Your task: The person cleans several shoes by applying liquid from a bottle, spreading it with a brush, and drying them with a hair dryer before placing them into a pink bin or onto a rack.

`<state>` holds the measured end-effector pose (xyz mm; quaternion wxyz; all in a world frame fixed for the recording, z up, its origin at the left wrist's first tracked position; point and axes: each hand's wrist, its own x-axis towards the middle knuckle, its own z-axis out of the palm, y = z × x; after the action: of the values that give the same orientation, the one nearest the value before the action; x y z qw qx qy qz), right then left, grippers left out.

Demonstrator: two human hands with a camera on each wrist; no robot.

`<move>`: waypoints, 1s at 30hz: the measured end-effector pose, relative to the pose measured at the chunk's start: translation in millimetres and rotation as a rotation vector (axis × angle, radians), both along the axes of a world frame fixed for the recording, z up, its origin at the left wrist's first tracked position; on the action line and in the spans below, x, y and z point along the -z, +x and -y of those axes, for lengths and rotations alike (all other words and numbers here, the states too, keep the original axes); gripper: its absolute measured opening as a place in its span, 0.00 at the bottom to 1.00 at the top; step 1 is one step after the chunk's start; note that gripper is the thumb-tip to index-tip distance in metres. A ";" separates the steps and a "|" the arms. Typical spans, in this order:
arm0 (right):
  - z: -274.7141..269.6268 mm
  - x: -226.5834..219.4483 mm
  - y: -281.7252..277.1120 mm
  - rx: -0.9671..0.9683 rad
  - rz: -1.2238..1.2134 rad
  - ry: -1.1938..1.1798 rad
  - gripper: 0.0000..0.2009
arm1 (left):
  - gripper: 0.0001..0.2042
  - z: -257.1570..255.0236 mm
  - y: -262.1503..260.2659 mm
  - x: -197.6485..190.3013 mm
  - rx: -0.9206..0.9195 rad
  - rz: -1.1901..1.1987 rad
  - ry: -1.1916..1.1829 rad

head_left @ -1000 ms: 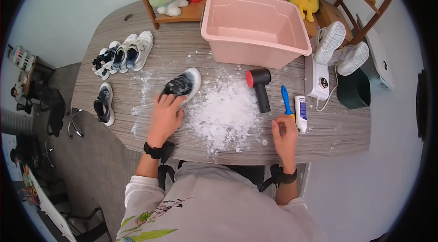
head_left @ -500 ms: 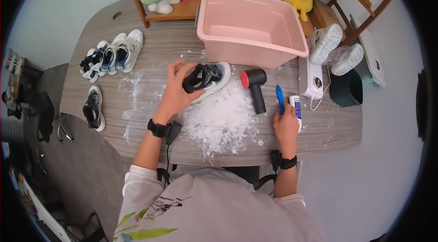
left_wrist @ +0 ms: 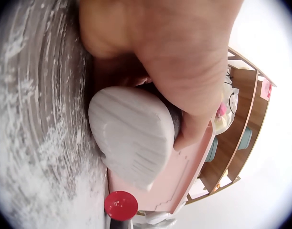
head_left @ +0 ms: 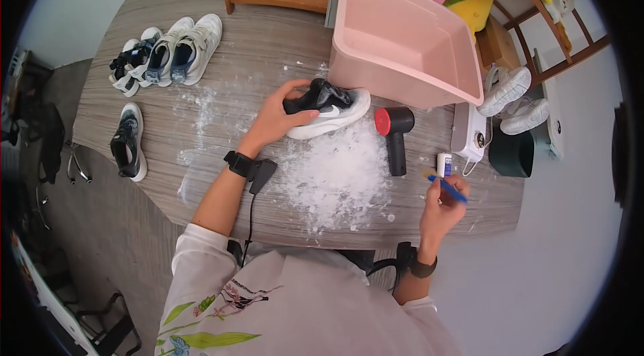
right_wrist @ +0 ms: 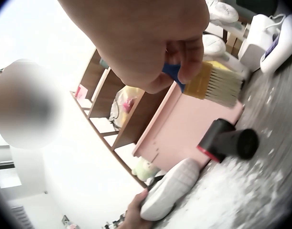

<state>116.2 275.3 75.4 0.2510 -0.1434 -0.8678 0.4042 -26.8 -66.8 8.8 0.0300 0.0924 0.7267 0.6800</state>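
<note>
My left hand point(head_left: 274, 120) grips a black-and-grey sneaker point(head_left: 329, 121) with a white sole around its heel end, thumb on the near side. The sneaker is tilted beside a spread of white powder point(head_left: 332, 178), its pale sole point(left_wrist: 131, 136) facing the left wrist camera. At the right, my right hand point(head_left: 439, 214) pinches the blue handle of a flat paintbrush point(right_wrist: 198, 81), whose pale bristles point away from the fingers in the right wrist view. A white bottle point(head_left: 444, 164) stands just beyond the brush. Between the hands lies a black hair dryer point(head_left: 397, 145) with a red end.
A pink plastic bin point(head_left: 372, 78) stands behind the sneaker. The matching single sneaker point(head_left: 129, 141) and several other shoes point(head_left: 194, 51) sit at the left. At the right are a white box with a dial point(head_left: 467, 131), white shoes point(head_left: 506, 91) and a dark green bin point(head_left: 513, 155).
The left hand has brought the sneaker rightward, past the powder's far edge, and tilted it. The right hand has picked up the paintbrush from beside the bottle.
</note>
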 end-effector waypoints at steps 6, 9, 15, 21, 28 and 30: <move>94.3 -11.0 4.2 -0.365 -0.279 -0.018 0.12 | 0.33 1.2 -1.7 7.0 0.024 -0.014 0.031; 135.0 -10.6 -7.3 -0.545 -0.332 0.132 0.13 | 0.32 2.1 -2.5 7.5 0.013 -0.060 -0.020; 182.9 15.9 -25.9 -0.717 -0.389 0.081 0.14 | 0.29 2.4 -3.4 4.1 0.039 -0.033 0.019; 176.7 26.9 -42.3 -0.651 -0.419 0.092 0.15 | 0.29 3.8 -6.2 8.3 0.060 0.005 0.042; 159.7 17.3 -50.2 -0.532 -0.464 0.020 0.15 | 0.28 3.3 -4.3 -2.8 0.072 -0.002 0.035; 171.4 18.2 -35.7 -0.699 -0.358 -0.026 0.11 | 0.28 2.6 -5.1 1.0 0.070 -0.013 0.036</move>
<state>80.5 104.0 57.1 0.2439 0.2302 -0.8017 0.4948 -31.9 -69.5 7.8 0.0472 0.1228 0.7107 0.6911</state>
